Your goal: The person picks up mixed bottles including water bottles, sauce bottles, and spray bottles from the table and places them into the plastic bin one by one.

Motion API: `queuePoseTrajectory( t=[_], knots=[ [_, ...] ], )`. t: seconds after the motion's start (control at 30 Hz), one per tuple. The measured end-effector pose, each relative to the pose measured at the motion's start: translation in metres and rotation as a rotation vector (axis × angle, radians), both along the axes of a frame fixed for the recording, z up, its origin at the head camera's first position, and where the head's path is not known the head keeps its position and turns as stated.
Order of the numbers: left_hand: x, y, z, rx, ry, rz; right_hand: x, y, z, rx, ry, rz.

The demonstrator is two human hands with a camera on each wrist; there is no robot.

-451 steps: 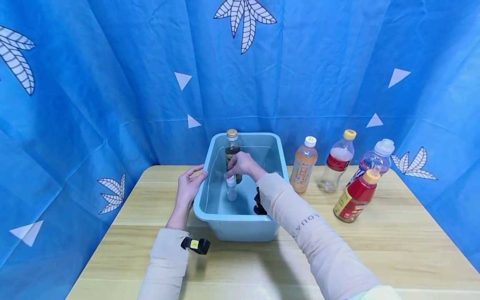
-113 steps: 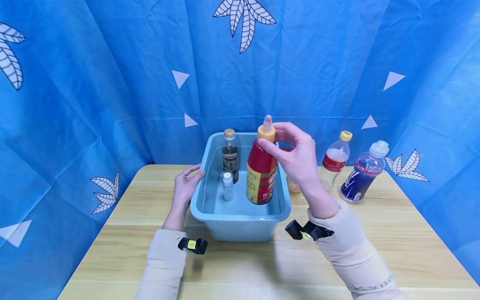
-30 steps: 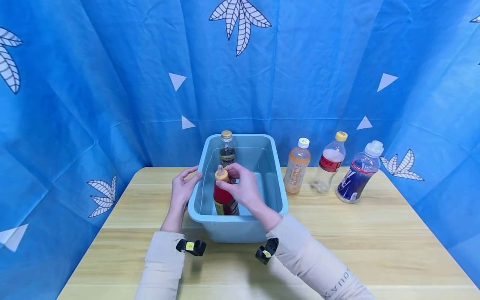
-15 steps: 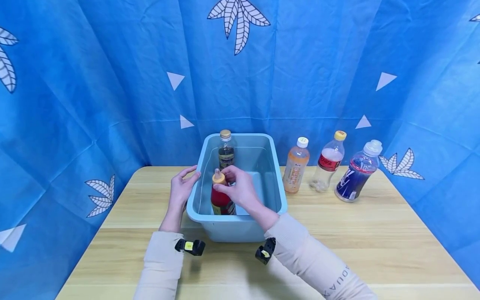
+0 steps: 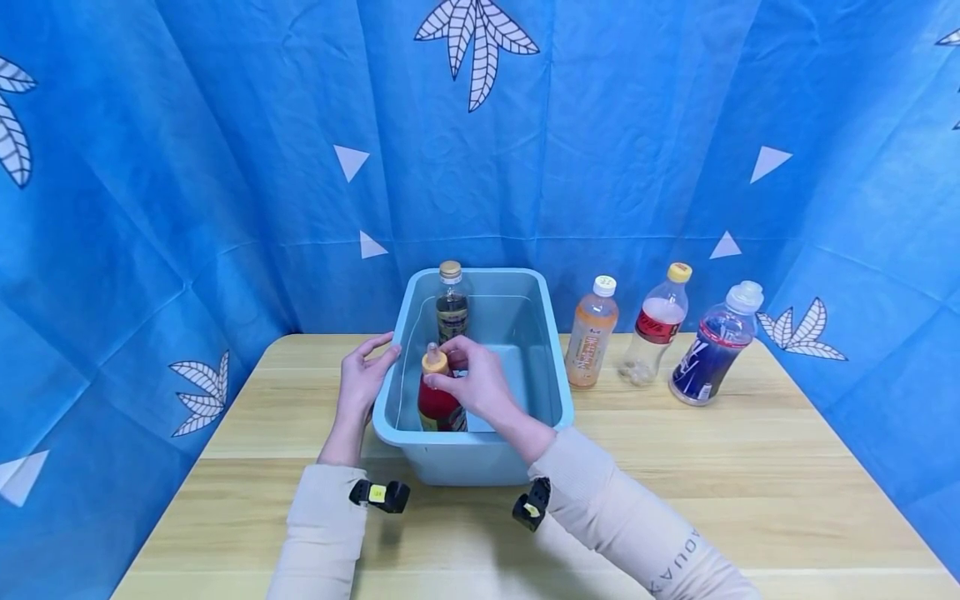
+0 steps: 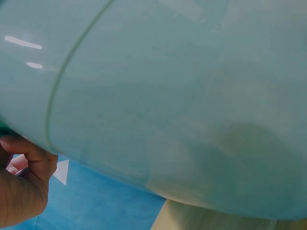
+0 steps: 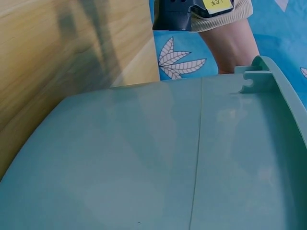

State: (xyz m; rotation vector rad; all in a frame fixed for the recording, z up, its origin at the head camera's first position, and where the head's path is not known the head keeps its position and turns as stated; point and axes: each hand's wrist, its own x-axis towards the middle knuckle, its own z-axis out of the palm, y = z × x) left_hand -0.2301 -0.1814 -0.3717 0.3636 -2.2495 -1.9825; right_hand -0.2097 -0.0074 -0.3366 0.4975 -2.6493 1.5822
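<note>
A light blue plastic basin (image 5: 551, 392) stands on the table, and my left hand (image 5: 362, 377) grips its left rim. In the left wrist view that hand (image 6: 26, 184) has thumb and fingers curled at the basin's edge. My right hand (image 5: 483, 379) reaches inside and pinches the yellow cap of a red sauce bottle (image 5: 437, 407), low near the front left corner. Behind it stands a dark glass bottle (image 5: 452, 308) with a tan cap. The small white-capped bottle seen earlier is hidden. The right wrist view shows the basin's outer wall (image 7: 120, 158), not the right hand.
Right of the basin, an orange drink bottle (image 5: 591, 342), a clear bottle with a red label (image 5: 656, 329) and a blue-purple drink bottle (image 5: 708, 358) stand in a row on the wooden table (image 5: 712, 483). A blue curtain (image 5: 637, 150) hangs behind.
The right hand brought the red sauce bottle from the table over and down into the basin; lately it sinks slightly, shifting left. The left hand stays at the rim.
</note>
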Motion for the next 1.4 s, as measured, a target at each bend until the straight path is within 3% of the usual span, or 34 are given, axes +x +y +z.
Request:
queuePoseTrajectory(
  t=[1.4],
  knots=[
    [0.000,0.000,0.000,0.018,-0.007,0.004,0.012,0.017,0.009,0.008,0.043,0.057]
  ],
)
